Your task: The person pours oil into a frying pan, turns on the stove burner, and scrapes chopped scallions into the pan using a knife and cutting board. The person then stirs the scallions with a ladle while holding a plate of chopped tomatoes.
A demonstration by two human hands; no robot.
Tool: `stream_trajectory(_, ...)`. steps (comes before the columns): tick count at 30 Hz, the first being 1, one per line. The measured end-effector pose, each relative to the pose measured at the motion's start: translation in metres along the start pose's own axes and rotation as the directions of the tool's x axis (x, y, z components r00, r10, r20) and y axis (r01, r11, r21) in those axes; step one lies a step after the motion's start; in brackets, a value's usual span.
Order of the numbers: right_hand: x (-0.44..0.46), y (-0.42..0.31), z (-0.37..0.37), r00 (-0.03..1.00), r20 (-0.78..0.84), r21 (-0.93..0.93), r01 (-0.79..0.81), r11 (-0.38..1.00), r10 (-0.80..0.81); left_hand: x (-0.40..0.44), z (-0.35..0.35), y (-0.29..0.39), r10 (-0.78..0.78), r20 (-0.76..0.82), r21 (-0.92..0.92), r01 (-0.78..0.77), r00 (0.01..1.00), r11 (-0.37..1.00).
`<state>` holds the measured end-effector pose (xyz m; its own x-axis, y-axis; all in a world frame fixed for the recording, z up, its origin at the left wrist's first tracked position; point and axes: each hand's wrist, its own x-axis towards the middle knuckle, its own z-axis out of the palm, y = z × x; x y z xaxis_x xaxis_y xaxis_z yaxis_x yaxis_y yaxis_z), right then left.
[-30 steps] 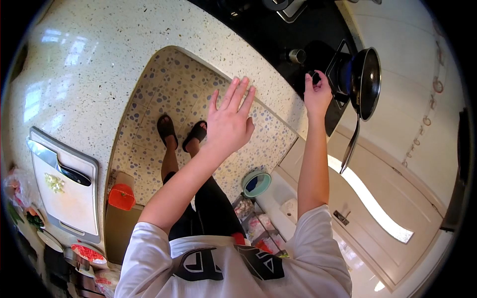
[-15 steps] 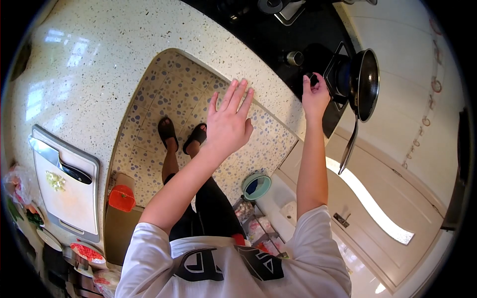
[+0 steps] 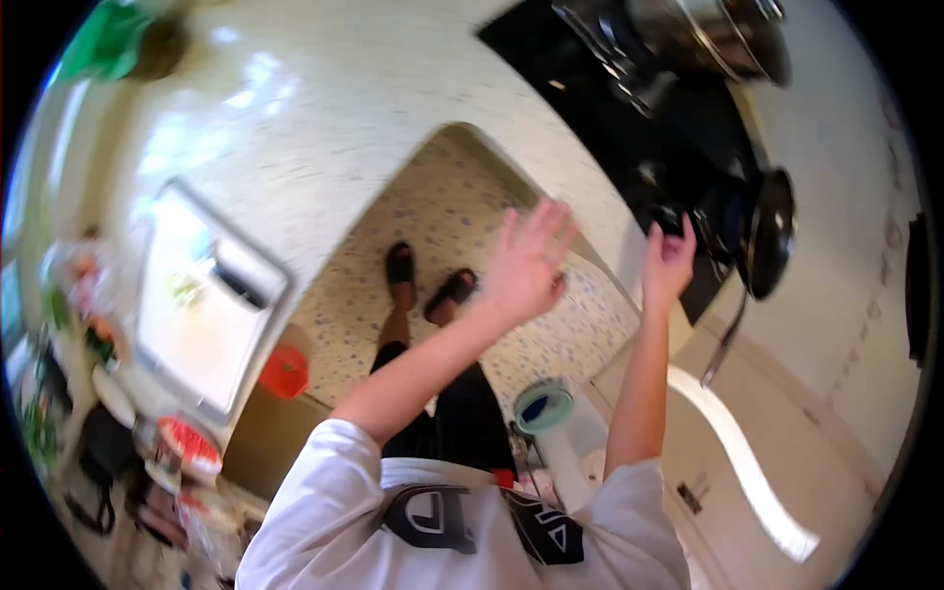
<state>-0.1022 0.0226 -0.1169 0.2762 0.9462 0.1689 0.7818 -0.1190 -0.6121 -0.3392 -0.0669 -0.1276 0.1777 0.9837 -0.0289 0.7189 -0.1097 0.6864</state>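
Black glass covers the stove (image 3: 610, 128), set into the pale speckled table (image 3: 324, 98) in the head view, where motion blur softens much of the detail. At its near edge is a dark knob (image 3: 671, 214), with the right hand (image 3: 669, 261) pinched narrowly around it, thumb and finger on either side. Just beyond stands a dark frying pan (image 3: 772, 231) on a burner, its handle (image 3: 726, 344) reaching past the stove's edge; a metal pot (image 3: 693, 34) stands farther along the stove. The left hand (image 3: 533, 261) holds nothing: it is palm down, fingers stretched and parted, near the table's edge; whether it touches cannot be told. Well to the left, a cutting board (image 3: 197, 344) carries a black-handled knife (image 3: 238, 283) and pale chopped pieces (image 3: 184, 288), with red chopped pieces (image 3: 189, 442) nearby. Below, a teal bucket (image 3: 543, 406) stands near the person's legs.
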Motion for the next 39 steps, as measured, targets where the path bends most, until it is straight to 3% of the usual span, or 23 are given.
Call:
stream_trajectory(3, -0.045, -0.019, -0.001, 0.982, 0.19, 0.229, -0.057, 0.972, 0.013, -0.044, -0.032, 0.011, -0.054, 0.0, -0.077, 0.054, 0.999, 0.996)
stream_trajectory(5, -0.08, -0.045, 0.003, 0.949, 0.315, 0.138, -0.016, 0.99, -0.028, -0.085, -0.044, 0.011, -0.123, -0.018, -0.166, 0.118, 0.992, 0.979)
stream_trajectory(9, -0.154, -0.067, 0.028, 0.79, 0.603, 0.278, -0.084, 0.957, -0.106, -0.17, -0.087, 0.008, -0.375, 0.037, -0.176, 0.376, 0.926, 0.91)
stream_trajectory(12, -0.202, -0.118, 0.04, 0.65, 0.725, 0.296, 0.005, 0.955, -0.228, -0.242, -0.094, -0.021, -0.535, -0.166, -0.39, 0.443, 0.829, 0.807)
stream_trajectory(13, -0.216, -0.135, 0.049, 0.608, 0.735, 0.322, 0.077, 0.944, -0.3, -0.259, -0.122, -0.015, -0.674, -0.049, -0.549, 0.544, 0.737, 0.634)
stream_trajectory(15, -0.244, -0.184, 0.054, 0.518, 0.74, 0.388, 0.194, 0.901, -0.43, -0.304, -0.107, -0.037, -0.801, -0.036, -0.763, 0.501, 0.597, 0.408)
stream_trajectory(17, -0.268, -0.229, 0.067, 0.41, 0.724, 0.429, 0.362, 0.828, -0.555, -0.333, -0.138, -0.035, -0.864, 0.035, -0.883, 0.42, 0.502, 0.208)
stream_trajectory(20, -0.296, -0.3, 0.088, 0.328, 0.751, 0.401, 0.464, 0.79, -0.574, -0.367, -0.163, -0.046, -0.909, 0.051, -0.918, 0.378, 0.413, 0.121)
stream_trajectory(23, -0.317, -0.328, 0.142, 0.348, 0.611, 0.381, 0.658, 0.649, -0.711, -0.39, -0.172, -0.072, -0.912, 0.038, -0.945, 0.31, 0.41, 0.1)
stream_trajectory(28, -0.329, -0.366, 0.183, 0.442, 0.691, 0.164, 0.674, 0.72, -0.572, -0.412, -0.193, -0.122, -0.908, 0.02, -0.948, 0.296, 0.419, 0.116)
stream_trajectory(31, -0.33, -0.372, 0.197, 0.445, 0.728, 0.097, 0.686, 0.721, -0.521, -0.432, -0.191, -0.157, -0.946, -0.084, -0.884, 0.415, 0.314, 0.216)
stream_trajectory(32, -0.331, -0.375, 0.198, 0.445, 0.767, 0.058, 0.67, 0.74, -0.463, -0.441, -0.192, -0.167, -0.931, -0.262, -0.738, 0.57, 0.253, 0.362)
stream_trajectory(33, -0.334, -0.376, 0.198, 0.443, 0.771, 0.05, 0.674, 0.737, -0.457, -0.449, -0.207, -0.17, -0.925, -0.318, -0.66, 0.652, 0.207, 0.373)
stream_trajectory(35, -0.336, -0.378, 0.2, 0.441, 0.775, 0.038, 0.683, 0.729, -0.453, -0.467, -0.216, -0.182, -0.904, -0.414, -0.553, 0.761, 0.105, 0.341)
stream_trajectory(38, -0.338, -0.379, 0.21, 0.451, 0.768, 0.031, 0.683, 0.73, -0.455, -0.482, -0.221, -0.2, -0.923, -0.366, -0.596, 0.791, -0.119, 0.134)
stream_trajectory(39, -0.337, -0.379, 0.211, 0.436, 0.775, 0.048, 0.68, 0.732, -0.457, -0.479, -0.226, -0.198, -0.928, -0.348, -0.573, 0.814, -0.135, 0.096)
